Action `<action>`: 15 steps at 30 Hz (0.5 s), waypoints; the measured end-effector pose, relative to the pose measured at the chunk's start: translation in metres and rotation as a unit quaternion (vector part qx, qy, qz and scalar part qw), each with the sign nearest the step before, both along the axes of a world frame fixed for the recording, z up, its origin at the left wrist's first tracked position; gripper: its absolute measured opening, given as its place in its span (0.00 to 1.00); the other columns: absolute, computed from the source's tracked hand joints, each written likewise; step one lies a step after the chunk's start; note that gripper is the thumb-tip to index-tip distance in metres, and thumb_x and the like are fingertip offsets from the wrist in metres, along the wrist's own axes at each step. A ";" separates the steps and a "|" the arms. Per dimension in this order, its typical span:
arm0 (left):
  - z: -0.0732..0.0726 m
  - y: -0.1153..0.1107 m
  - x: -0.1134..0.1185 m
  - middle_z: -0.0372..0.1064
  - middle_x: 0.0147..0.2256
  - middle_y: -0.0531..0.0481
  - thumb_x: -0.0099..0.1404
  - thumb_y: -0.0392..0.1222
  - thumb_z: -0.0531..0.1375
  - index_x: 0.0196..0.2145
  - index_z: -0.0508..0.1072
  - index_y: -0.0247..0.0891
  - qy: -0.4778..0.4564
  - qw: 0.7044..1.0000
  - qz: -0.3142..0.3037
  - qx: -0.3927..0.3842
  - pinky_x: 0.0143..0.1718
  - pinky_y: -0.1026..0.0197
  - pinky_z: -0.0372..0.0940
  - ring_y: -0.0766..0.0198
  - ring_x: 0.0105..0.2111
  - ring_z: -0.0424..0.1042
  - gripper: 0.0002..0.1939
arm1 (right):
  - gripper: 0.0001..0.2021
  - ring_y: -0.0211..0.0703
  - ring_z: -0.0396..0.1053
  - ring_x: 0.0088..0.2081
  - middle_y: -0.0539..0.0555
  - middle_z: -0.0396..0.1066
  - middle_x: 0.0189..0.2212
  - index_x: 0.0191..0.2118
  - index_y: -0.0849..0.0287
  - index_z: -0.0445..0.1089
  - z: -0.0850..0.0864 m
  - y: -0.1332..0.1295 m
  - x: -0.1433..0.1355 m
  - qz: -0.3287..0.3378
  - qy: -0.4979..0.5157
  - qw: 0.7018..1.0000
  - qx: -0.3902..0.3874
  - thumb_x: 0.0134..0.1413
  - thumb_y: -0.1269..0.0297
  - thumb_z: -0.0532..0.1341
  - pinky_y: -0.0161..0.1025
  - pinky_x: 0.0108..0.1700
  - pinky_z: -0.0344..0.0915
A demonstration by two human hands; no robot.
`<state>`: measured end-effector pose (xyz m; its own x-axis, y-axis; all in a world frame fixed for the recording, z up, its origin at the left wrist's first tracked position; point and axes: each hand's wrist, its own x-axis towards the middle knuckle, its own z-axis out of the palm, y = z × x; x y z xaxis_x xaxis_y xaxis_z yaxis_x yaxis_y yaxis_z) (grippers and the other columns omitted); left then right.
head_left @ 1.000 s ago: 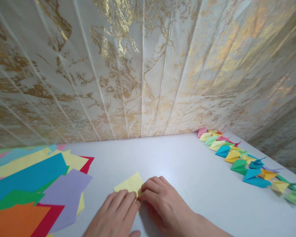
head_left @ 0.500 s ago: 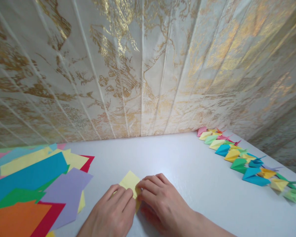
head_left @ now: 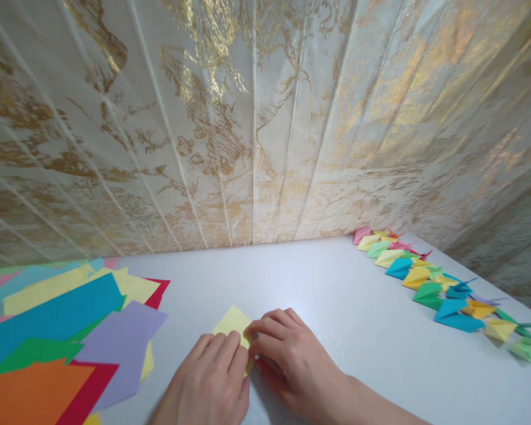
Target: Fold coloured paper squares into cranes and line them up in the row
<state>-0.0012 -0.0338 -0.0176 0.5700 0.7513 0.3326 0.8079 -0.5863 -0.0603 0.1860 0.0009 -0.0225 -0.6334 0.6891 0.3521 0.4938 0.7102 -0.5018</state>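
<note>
A pale yellow piece of origami paper (head_left: 232, 320) lies on the white table, its top corner pointing away from me. My left hand (head_left: 210, 378) rests over its lower left part, fingers bent and pressed together on the paper. At the right edge, my right hand (head_left: 292, 357) pinches the paper between curled fingers and thumb. The fingertips of both hands nearly meet. Most of the paper's lower half is hidden beneath the hands, so its folds there cannot be made out.
Loose coloured sheets, including a blue sheet (head_left: 62, 324), a purple sheet (head_left: 119, 342) and an orange sheet (head_left: 30, 389), overlap on the left. Rows of folded paper cranes (head_left: 455, 316) line the table's right edge. Behind the table hangs a gold-patterned curtain (head_left: 230, 147).
My left hand has shifted slightly right and its fingers have drawn closer together over the paper. The right hand has moved only a little and stays at the paper's right edge.
</note>
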 end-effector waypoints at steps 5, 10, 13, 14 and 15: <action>-0.001 0.001 -0.002 0.70 0.31 0.49 0.64 0.27 0.52 0.34 0.72 0.39 0.009 1.000 -0.009 -0.015 0.36 0.52 0.61 0.54 0.31 0.68 0.12 | 0.09 0.45 0.68 0.44 0.52 0.74 0.45 0.38 0.58 0.69 0.001 -0.003 -0.001 -0.004 -0.010 1.000 -0.001 0.49 0.75 0.62 0.43 0.46 0.57; 0.004 0.005 -0.003 0.71 0.33 0.49 0.66 0.26 0.50 0.34 0.73 0.40 -0.003 0.999 -0.011 -0.053 0.36 0.53 0.62 0.55 0.33 0.70 0.15 | 0.07 0.46 0.68 0.42 0.52 0.74 0.44 0.37 0.57 0.69 -0.005 -0.002 -0.006 -0.010 -0.020 0.999 0.028 0.51 0.72 0.65 0.43 0.44 0.57; 0.010 0.006 -0.007 0.73 0.34 0.51 0.65 0.27 0.52 0.34 0.73 0.41 -0.019 0.994 0.011 -0.105 0.37 0.54 0.64 0.56 0.35 0.71 0.13 | 0.05 0.45 0.67 0.40 0.52 0.75 0.41 0.35 0.57 0.68 -0.010 -0.001 -0.011 -0.011 -0.018 0.998 0.053 0.53 0.73 0.64 0.42 0.42 0.57; 0.011 0.006 -0.009 0.73 0.35 0.52 0.63 0.28 0.55 0.35 0.73 0.42 -0.022 0.992 0.016 -0.126 0.38 0.55 0.65 0.56 0.36 0.72 0.11 | 0.05 0.45 0.67 0.39 0.52 0.75 0.41 0.34 0.57 0.69 -0.010 0.000 -0.012 -0.010 -0.011 0.999 0.051 0.53 0.73 0.63 0.42 0.41 0.58; 0.012 0.006 -0.011 0.74 0.36 0.53 0.61 0.29 0.58 0.36 0.74 0.42 -0.020 0.990 0.015 -0.142 0.39 0.54 0.65 0.56 0.36 0.72 0.10 | 0.05 0.45 0.67 0.39 0.52 0.75 0.40 0.34 0.57 0.69 -0.011 0.000 -0.012 -0.009 0.001 0.999 0.040 0.54 0.74 0.63 0.42 0.41 0.58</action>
<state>-0.0121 -0.0277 -0.0058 0.5369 0.8338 0.1281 0.8234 -0.5510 0.1358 0.1741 0.0009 -0.0332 -0.6211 0.6696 0.4073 0.5056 0.7394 -0.4447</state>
